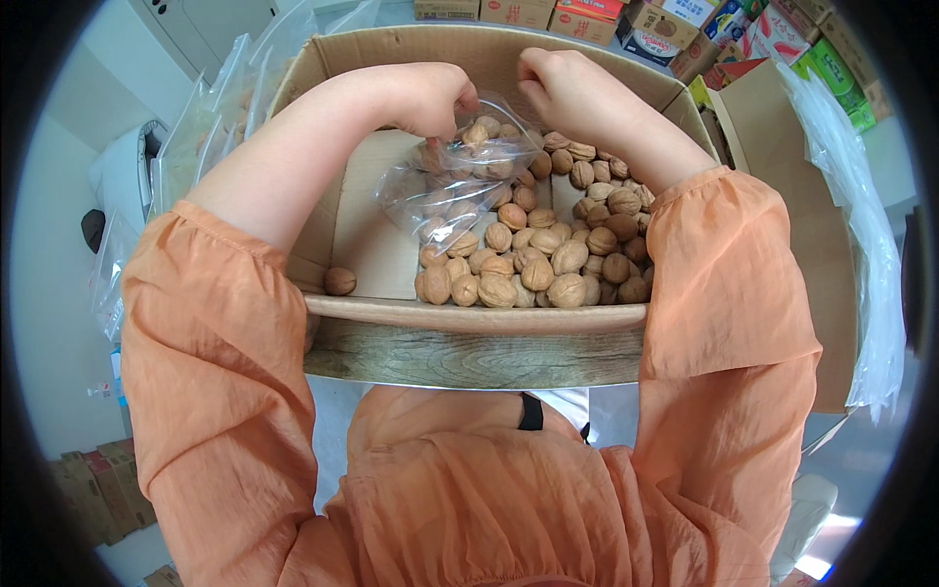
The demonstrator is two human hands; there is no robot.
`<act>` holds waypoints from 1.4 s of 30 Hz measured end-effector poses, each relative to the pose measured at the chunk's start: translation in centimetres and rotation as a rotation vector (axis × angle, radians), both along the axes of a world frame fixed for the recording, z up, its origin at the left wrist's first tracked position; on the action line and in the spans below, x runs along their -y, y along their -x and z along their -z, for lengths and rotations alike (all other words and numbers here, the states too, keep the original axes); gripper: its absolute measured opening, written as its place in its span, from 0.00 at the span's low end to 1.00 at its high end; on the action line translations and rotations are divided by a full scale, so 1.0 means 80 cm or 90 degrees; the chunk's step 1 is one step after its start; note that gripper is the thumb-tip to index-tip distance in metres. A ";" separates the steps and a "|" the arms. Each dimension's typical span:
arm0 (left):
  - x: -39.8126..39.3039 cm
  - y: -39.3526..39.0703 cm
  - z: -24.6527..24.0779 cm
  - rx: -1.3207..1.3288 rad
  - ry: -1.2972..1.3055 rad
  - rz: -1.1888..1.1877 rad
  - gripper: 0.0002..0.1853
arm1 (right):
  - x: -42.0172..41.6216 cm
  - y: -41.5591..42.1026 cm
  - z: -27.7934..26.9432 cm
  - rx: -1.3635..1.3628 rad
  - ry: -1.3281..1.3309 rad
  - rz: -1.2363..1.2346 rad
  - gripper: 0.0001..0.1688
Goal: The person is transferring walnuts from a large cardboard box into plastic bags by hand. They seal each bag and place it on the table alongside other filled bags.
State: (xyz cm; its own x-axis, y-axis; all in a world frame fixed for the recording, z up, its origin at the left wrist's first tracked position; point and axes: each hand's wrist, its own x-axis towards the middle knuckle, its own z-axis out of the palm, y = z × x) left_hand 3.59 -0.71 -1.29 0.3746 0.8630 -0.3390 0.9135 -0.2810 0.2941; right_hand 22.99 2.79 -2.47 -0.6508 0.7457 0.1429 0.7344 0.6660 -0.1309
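Note:
A clear plastic bag [469, 172] with several walnuts inside lies over the loose walnuts [539, 257] in an open cardboard box [477, 314]. My left hand [436, 99] is at the upper left of the bag, its fingers curled on the bag's edge near the opening. To the right, my right hand [550, 81] is bent inward with curled fingers near the box's far wall, just above the walnuts; whether it pinches anything is hidden. One single walnut [340, 281] rests in the near left corner of the box.
The box stands on a wood-grain table [469, 356]. Clear bags [213, 125], some holding walnuts, stand beyond its left side. At the right, a stack of empty plastic bags [843, 220] hangs over another cardboard box [792, 198]. Product cartons [517, 13] line the far side.

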 end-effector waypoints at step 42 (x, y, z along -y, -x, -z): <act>-0.001 -0.001 -0.011 -0.033 0.035 0.019 0.30 | 0.020 0.002 -0.002 -0.165 0.077 -0.246 0.17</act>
